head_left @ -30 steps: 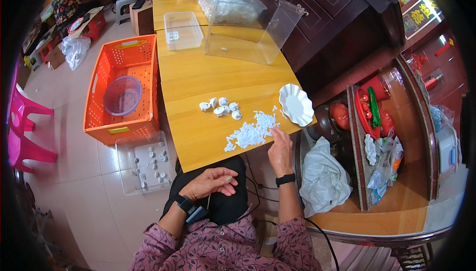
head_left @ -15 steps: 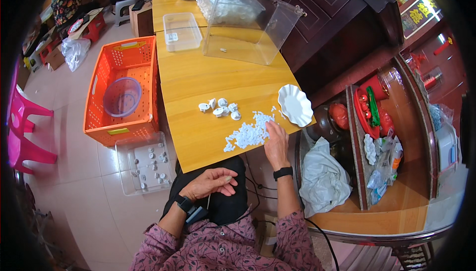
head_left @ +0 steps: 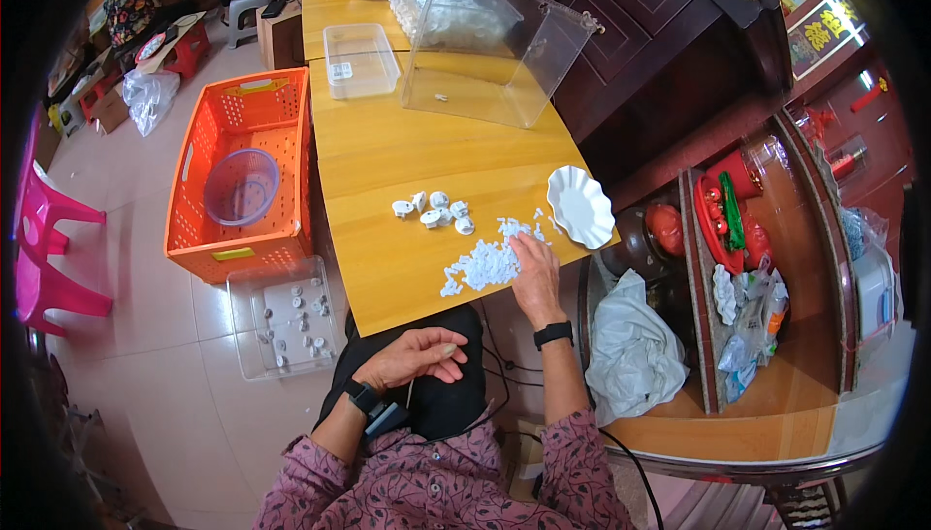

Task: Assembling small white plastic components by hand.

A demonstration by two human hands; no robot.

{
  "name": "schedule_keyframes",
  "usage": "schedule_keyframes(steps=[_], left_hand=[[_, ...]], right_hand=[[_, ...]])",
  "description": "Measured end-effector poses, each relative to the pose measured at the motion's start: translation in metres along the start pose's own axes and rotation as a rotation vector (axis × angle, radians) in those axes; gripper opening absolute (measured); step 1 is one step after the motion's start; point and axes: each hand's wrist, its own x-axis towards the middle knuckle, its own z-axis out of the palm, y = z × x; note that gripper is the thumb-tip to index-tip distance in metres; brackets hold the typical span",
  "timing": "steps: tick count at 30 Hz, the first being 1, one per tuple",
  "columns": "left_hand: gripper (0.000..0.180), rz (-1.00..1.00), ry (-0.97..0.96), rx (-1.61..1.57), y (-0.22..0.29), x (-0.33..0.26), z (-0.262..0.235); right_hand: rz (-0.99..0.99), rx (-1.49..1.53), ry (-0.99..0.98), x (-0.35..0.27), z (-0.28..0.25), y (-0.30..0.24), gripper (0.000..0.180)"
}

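Head view: fingertips of the right hand [head_left: 537, 276] are at the upper-right end of the small white plastic pieces [head_left: 482, 268], mid-frame; whether they pinch one, I cannot tell. From there the heap's long axis slants lower left. Farther off, lower centre, the left hand [head_left: 413, 357] is half-curled, seemingly empty.

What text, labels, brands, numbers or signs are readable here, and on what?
Wall panel, upper right: large yellow characters, left unquoted here.
White label on the shallow clear container: marks too small to read.
Plastic packets on the shelf: any print too blurred to read.
Small white pieces and rounded white parts: no text I can make out.
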Motion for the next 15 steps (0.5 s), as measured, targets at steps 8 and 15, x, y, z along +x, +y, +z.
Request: schedule_keyframes(steps=[8,15], left_hand=[[0.036,0.01,0.003,-0.005,-0.001,-0.003,-0.002],[0.036,0.004,-0.001,-0.001,-0.001,0.0,-0.001]], right_hand=[[-0.004,-0.025,0.031,-0.009,-0.005,-0.013,0.041],[-0.098,0.004,0.003,-0.018,-0.004,-0.028,0.047]])
